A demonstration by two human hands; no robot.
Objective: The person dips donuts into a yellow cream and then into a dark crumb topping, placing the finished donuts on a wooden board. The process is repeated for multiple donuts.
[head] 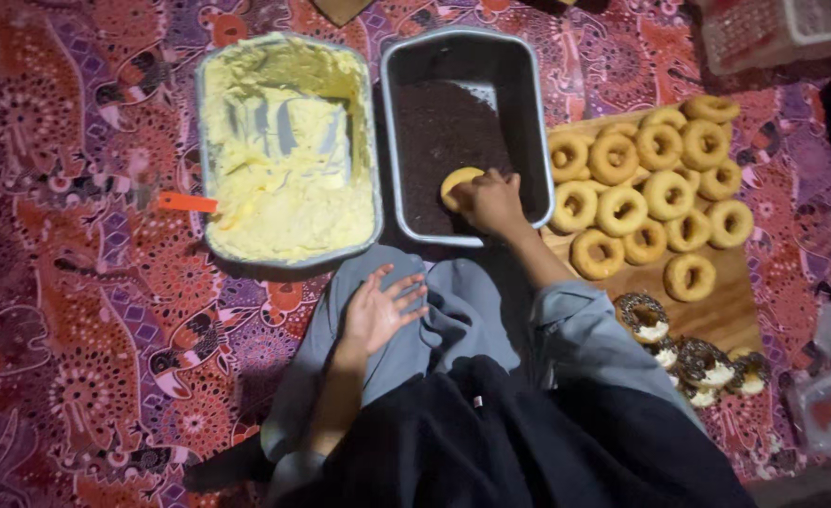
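The right hand presses a doughnut into the dark sprinkles of the right-hand metal tray, fingers closed over it. The left hand rests open and empty on the near knee.

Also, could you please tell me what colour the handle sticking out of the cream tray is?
Orange: the handle shows best in the head view.

Cream pan left of sprinkle pan; doughnut board right.
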